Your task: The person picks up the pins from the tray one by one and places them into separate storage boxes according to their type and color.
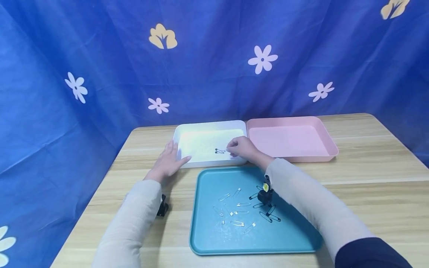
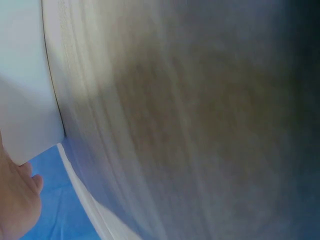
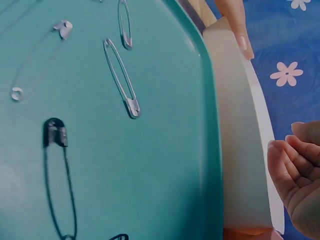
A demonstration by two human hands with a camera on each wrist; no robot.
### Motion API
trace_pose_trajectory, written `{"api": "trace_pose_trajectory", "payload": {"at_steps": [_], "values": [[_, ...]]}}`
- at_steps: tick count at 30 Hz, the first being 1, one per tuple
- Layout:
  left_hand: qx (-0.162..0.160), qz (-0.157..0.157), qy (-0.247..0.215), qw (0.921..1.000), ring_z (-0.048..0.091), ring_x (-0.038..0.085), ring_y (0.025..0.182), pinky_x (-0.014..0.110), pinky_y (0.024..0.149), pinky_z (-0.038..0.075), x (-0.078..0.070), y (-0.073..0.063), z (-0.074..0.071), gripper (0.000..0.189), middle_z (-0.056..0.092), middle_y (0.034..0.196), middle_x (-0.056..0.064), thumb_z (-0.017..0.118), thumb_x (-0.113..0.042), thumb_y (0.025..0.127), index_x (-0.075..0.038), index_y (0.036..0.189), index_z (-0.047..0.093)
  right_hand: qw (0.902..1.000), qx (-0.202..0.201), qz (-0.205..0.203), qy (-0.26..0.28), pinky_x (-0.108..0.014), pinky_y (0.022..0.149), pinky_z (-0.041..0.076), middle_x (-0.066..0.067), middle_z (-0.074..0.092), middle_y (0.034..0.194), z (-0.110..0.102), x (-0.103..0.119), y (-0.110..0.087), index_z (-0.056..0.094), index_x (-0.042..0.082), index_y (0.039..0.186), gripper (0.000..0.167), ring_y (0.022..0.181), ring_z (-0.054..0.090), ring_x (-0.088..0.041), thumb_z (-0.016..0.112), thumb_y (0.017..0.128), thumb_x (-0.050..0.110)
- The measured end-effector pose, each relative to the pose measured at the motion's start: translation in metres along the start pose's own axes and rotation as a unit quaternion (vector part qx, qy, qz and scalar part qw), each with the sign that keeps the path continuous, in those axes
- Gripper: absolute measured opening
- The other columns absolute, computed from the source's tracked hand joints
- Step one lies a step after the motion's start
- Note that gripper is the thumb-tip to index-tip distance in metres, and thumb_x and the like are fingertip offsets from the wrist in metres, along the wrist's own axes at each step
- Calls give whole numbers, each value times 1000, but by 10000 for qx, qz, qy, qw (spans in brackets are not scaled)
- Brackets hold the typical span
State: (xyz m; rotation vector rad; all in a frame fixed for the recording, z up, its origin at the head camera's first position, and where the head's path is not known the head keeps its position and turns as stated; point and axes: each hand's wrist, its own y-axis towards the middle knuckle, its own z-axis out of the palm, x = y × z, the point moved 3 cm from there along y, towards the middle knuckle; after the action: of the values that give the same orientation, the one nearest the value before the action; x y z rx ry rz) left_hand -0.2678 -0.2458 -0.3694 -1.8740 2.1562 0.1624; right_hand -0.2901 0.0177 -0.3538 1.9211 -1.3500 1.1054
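My right hand (image 1: 242, 147) reaches over the white tray (image 1: 197, 163), fingers curled with the tips drawn together. Right beside those fingertips, a few black safety pins (image 1: 219, 151) lie on the tray floor. In the right wrist view the same hand (image 3: 300, 175) appears at the tray's rim; I cannot tell whether a pin is between its fingers. My left hand (image 1: 167, 160) rests against the white tray's left side, fingers extended and thumb at the front rim. Nearer to me, silver safety pins (image 1: 237, 223) and black safety pins (image 1: 265, 217) lie scattered on a teal tray (image 1: 214, 250).
A pink tray (image 1: 288, 139) stands against the white tray's right side. All three trays are on a wood-grain table (image 1: 378, 193). Behind the table hangs a blue curtain (image 1: 207, 74) with flower prints. My right forearm crosses above the teal tray.
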Motion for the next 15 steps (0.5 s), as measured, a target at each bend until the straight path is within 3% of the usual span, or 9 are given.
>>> {"api": "trace_pose_trajectory", "payload": {"at_steps": [15], "values": [[35,57,68,10000,-4,36,127,47,101,4,-1,-1,-2,93,-6,140,22,29,-64,81,6,135,1,9986,216,201,429,-27,63,49,-7,61,80,-10,4,-35,63,2,89,16,70,57,-16,59,81,15]]}}
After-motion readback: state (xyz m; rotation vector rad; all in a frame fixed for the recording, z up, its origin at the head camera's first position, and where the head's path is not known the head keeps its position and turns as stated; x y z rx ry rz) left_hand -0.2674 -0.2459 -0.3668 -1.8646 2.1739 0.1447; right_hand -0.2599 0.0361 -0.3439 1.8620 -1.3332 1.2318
